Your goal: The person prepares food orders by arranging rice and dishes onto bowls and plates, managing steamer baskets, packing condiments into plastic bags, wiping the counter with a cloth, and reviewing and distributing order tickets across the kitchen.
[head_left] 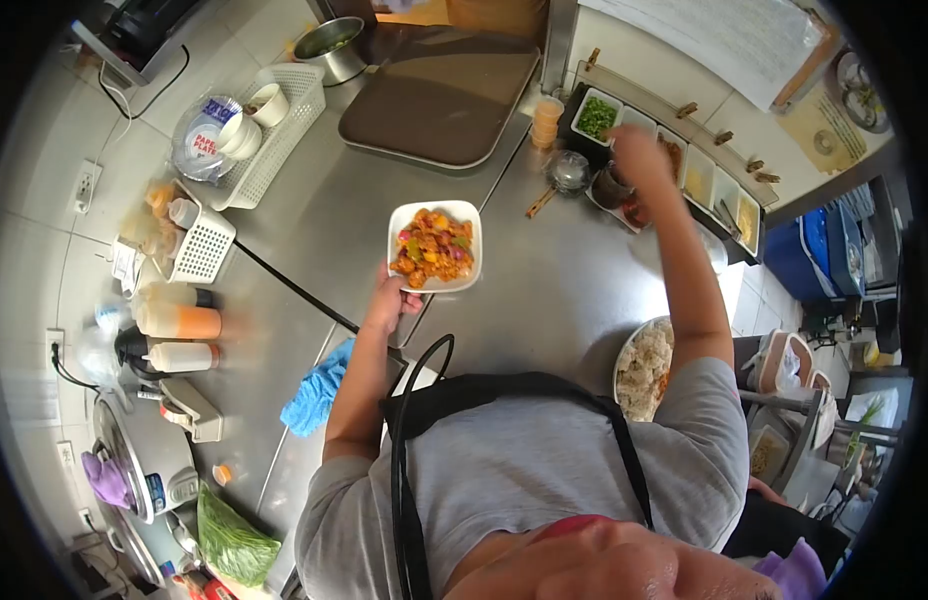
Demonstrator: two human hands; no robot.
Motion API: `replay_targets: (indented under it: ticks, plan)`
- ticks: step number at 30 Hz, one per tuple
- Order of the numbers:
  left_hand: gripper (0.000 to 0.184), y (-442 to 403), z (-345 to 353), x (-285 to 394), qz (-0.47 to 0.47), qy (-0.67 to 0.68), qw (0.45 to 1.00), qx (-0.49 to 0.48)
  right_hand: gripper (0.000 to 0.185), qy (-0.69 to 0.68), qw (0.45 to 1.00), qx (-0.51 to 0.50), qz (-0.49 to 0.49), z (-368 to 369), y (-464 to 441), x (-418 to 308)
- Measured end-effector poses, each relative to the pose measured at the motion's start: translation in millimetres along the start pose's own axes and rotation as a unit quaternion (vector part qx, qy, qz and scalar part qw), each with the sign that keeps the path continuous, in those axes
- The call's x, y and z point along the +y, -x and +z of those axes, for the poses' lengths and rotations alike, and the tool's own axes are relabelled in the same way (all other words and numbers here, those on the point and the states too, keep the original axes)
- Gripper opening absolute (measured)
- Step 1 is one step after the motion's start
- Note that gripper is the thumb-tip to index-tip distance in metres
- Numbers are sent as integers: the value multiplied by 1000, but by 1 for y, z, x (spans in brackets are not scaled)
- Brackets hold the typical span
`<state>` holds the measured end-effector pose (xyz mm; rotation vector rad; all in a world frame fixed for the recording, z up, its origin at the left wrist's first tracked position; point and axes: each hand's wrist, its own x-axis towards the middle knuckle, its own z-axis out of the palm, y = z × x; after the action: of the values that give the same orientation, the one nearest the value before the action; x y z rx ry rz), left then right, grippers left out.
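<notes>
In the head view my left hand [392,300] grips the near left corner of a square white bowl [435,247] filled with saucy orange-red food and bits of pepper. The bowl is over the steel counter [524,310]. My right hand [639,155] reaches to the row of topping containers at the back right, beside a white tub of chopped green herbs [596,118]. Its fingers are partly hidden, and what they hold, if anything, cannot be made out. A dark cup [612,188] stands just below that hand.
A brown tray [439,95] lies at the back. White baskets [204,248] and squeeze bottles [179,320] stand left, near a blue cloth [319,388]. A rice bowl [644,370] sits by my right arm. Clear lidded cups [567,172] are near the toppings.
</notes>
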<state>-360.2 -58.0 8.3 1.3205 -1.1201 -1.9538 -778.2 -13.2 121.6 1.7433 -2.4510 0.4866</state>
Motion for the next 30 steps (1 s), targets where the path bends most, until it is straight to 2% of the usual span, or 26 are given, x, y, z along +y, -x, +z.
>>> replay_targets:
  ticks: [1, 2, 4, 7, 10, 13, 14, 15, 16, 17, 18, 22, 26, 30]
  plan:
    - [47, -5, -5, 3, 0, -1, 1000, 4, 29, -5, 990, -90, -105, 26, -1, -18]
    - [42, -4, -3, 12, 7, 2, 1000, 18, 27, 62, 977, -141, -150, 30, 11, -50]
    - [42, -7, 1, 12, 16, 13, 999, 30, 25, 187, 957, -141, -174, 79, 23, -56]
    - [41, -9, -4, 16, 25, 40, 999, 23, 19, 183, 954, -120, -208, 111, 24, -55]
    - [42, -9, -10, 12, 29, 42, 999, 10, 16, 82, 977, -141, -137, 110, 15, -46]
    - [44, -8, -5, 7, 41, 35, 998, 12, 18, -150, 977, -87, -122, 66, 2, -25]
    - [45, -8, -6, 7, 44, 41, 998, 3, 19, -182, 979, -42, -87, 44, -2, -21]
    - [46, -9, -6, 7, 43, 37, 998, -3, 19, -188, 981, -45, -19, 21, -7, -14]
    - [47, -9, -7, 8, 42, 34, 999, -6, 20, -189, 982, -2, -22, 4, -12, 1]
    - [47, -9, -8, 9, 42, 32, 999, -8, 20, -159, 983, 82, -39, 7, -22, 31]
    - [48, -6, -1, 9, 37, 33, 999, -4, 21, -162, 982, 29, 92, -25, -21, 43]
    - [49, -9, -9, 10, 34, 39, 999, -7, 21, 5, 974, 187, 128, -54, -39, 134]
    - [48, -9, 0, 9, 29, 38, 999, -14, 19, 49, 970, 179, 156, -88, -27, 152]
    - [47, -19, -10, 1, 13, 8, 1000, -11, 16, 151, 974, 131, 109, -67, -42, 164]
